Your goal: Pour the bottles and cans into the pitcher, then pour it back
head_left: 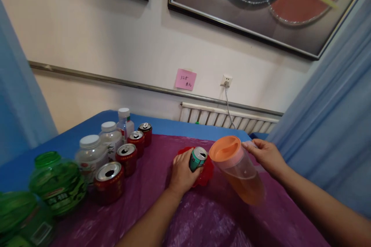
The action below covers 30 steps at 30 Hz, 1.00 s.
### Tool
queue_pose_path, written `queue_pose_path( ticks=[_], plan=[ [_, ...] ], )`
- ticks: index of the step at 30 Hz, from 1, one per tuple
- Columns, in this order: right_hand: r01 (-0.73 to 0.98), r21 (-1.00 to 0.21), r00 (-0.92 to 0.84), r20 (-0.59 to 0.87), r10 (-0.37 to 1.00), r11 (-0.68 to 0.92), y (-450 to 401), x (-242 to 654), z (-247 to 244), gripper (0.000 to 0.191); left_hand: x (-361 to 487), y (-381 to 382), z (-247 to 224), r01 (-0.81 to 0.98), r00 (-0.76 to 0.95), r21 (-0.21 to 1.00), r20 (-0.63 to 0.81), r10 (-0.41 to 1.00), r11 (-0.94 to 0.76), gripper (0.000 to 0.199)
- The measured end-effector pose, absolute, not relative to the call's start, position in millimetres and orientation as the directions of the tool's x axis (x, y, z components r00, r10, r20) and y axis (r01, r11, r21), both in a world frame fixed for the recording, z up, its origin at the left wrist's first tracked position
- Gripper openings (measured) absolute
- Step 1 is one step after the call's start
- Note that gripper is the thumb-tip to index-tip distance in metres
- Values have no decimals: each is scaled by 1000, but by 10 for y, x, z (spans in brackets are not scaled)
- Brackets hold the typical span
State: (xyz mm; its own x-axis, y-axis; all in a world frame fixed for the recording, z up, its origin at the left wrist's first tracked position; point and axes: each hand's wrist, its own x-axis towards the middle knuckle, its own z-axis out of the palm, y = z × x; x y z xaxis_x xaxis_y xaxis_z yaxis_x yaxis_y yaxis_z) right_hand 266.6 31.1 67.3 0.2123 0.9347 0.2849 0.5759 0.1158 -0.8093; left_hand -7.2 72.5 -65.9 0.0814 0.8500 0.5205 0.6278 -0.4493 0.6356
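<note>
My left hand (182, 173) is wrapped round a green can (199, 157) with an opened silver top, over a red scalloped dish (207, 173). The can leans a little to the right. In my right hand (268, 156) is the handle of a clear pitcher (243, 177) with an orange lid. Amber liquid fills its lower part. The pitcher is tilted, its lid end toward the can, with a small gap between lid and can.
Opened red cans (109, 181) stand in a row at the left, beside white-capped clear jars (91, 156) and green plastic bottles (56, 185). Purple sheeting (145, 216) covers the blue table (168, 124). Behind are a radiator (208, 115) and a wall rail (130, 84).
</note>
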Motion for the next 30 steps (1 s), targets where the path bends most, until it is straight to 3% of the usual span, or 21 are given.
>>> queue_pose_path(
  ticks=[9,23,30],
  plan=[
    [622,-769,182,329,927,151,339,2673,682,63,-65,706,-676,609,87,654,507,858,-448,66],
    [427,-893,285,285,915,145,315,2672,422,59,-43,710,-686,631,73,676,438,896,-381,62],
    [454,-881,266,276,924,132,321,2636,410,59,-43,699,-665,629,82,682,420,904,-374,62]
  ],
)
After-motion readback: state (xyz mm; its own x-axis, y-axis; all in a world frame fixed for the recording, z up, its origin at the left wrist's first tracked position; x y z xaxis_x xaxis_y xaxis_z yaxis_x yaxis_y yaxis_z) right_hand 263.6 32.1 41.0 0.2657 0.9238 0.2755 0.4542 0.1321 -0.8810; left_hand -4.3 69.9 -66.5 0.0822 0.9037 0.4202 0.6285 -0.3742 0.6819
